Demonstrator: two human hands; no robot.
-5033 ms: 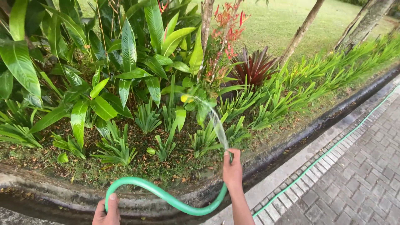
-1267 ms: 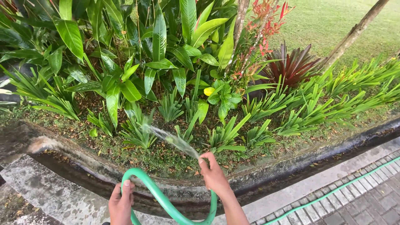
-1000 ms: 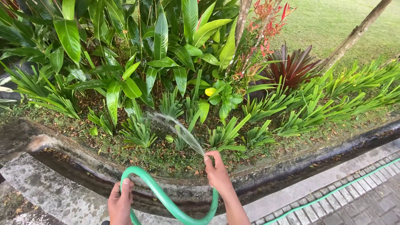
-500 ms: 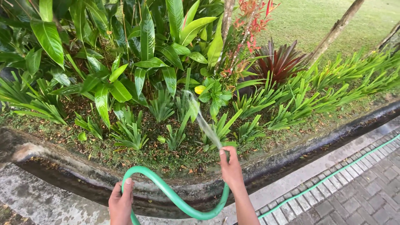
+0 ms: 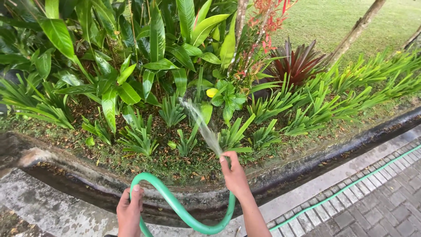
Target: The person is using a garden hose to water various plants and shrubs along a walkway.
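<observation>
Green rubber hose curved in a smooth loop across the lower middle of the frame, gripped by both hands. The left hand, at the bottom edge, was wrapped fully around the tube, thumb on top. The right hand, lower centre, was closed around the hose end, and a fan of water sprayed from it up and left onto the planting bed. That raised bed, walled by a curved, dark, wet concrete kerb, held mulch-strewn soil, low spiky rosettes, broad glossy green leaves in the upper left, a yellow leaf near centre and a dark red bromeliad at upper right. More hose lay straight along the grey block paving at lower right. Lawn filled the upper right corner.
</observation>
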